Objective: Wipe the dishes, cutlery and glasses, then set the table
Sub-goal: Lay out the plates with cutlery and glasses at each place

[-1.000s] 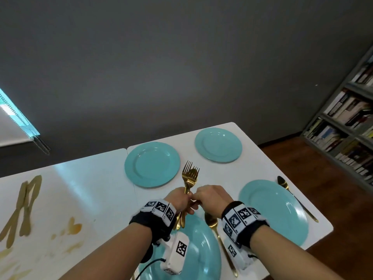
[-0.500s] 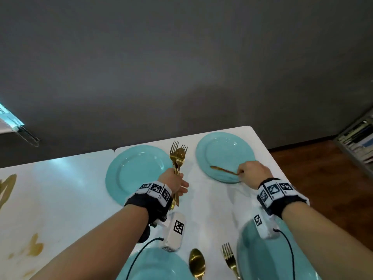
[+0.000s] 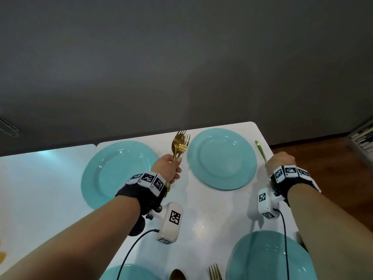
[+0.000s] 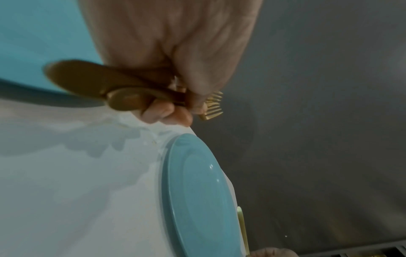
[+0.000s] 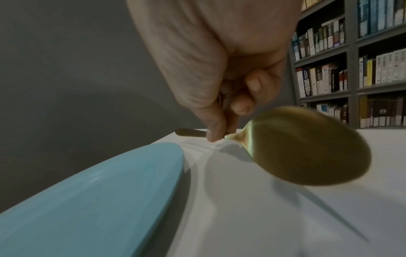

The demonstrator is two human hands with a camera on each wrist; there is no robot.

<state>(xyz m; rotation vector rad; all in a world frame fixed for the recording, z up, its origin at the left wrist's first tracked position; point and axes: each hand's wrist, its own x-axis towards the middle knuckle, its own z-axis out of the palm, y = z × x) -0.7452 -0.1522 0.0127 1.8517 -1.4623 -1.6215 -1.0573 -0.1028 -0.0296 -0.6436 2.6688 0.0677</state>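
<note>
Gold spoon [image 5: 307, 147] is pinched by the right hand [image 3: 279, 161] just beside the far plate [image 3: 222, 158], handle pointing away, while forks [image 3: 180, 143] are gripped by the left hand [image 3: 167, 167].

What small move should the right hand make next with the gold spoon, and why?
Probably lower the gold spoon flat and let go. The right hand pinches its handle just right of the far round turquoise plate; the bowl looks slightly raised above the white table.
</note>
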